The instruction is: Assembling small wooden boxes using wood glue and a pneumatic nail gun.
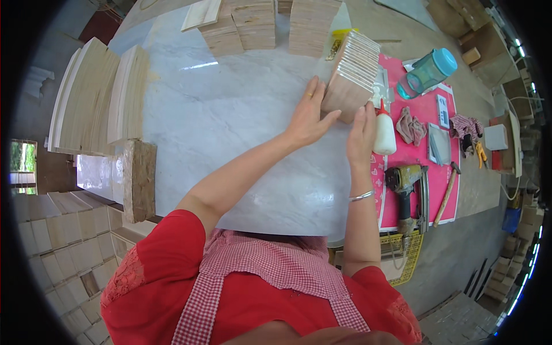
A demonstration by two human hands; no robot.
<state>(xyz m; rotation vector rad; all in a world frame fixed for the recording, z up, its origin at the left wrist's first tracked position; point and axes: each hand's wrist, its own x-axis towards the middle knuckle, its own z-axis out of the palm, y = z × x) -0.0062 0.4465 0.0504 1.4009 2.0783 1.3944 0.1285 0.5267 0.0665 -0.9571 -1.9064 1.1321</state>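
A stack of thin wooden boards (349,95) stands on the far right part of the marbled tabletop, with white, glue-like lines running across its upper face. Against its left side rest the outstretched fingers of my left hand (307,119), the thumb spread toward the near face. My right hand (360,138) has its fingers straight and flat at the near right corner of the stack. Just right of that hand is a white glue bottle (384,133) with a red nozzle. Both palms are partly hidden.
Board stacks stand at the left (86,100) and at the far edge (253,26). A wooden block (140,181) sits at the table's left edge. On a pink mat (397,167) lie a nail gun (405,190), a hammer (447,195), a rag (410,126) and a teal bottle (428,72).
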